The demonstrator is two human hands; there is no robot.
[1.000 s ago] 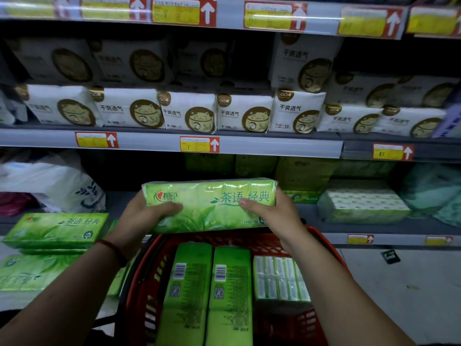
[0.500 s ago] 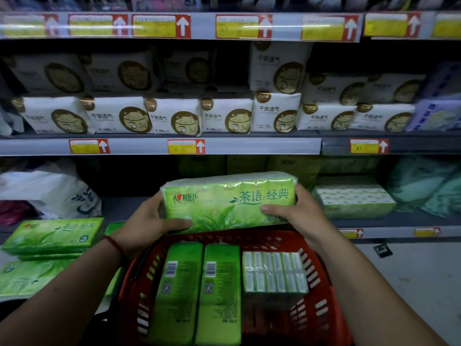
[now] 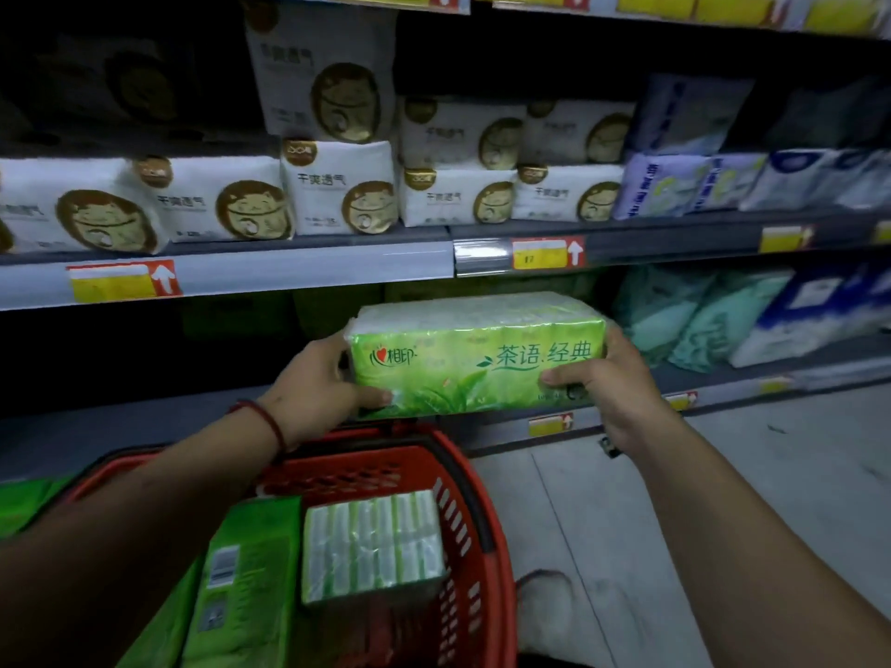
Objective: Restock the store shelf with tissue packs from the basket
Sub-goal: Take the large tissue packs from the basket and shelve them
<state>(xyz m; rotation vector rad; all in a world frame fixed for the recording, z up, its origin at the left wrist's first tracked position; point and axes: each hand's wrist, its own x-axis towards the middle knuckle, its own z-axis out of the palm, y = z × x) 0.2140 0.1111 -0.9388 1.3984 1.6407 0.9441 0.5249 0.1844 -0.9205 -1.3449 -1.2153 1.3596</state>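
A green tissue pack point(image 3: 475, 359) is held level in front of the lower shelf opening, above the far rim of the red basket point(image 3: 475, 503). My left hand point(image 3: 318, 388) grips its left end, thumb on the front face. My right hand point(image 3: 605, 385) grips its right end the same way. Inside the basket lie more green packs point(image 3: 250, 576) with barcodes up and a white-and-green pack point(image 3: 371, 542). The lower shelf point(image 3: 713, 378) runs behind the held pack; dim green packs sit deep in it.
White packs with gold cat logos point(image 3: 337, 190) fill the shelf above, behind a grey price rail point(image 3: 270, 272). Teal and blue-white packs point(image 3: 723, 315) stand on the lower shelf at right. Pale floor point(image 3: 723, 474) spreads to the right of the basket.
Both hands have carried the green pack up and to the right, closer to the lower shelf opening. The view has swung right, so the green packs at far left are mostly out of sight.
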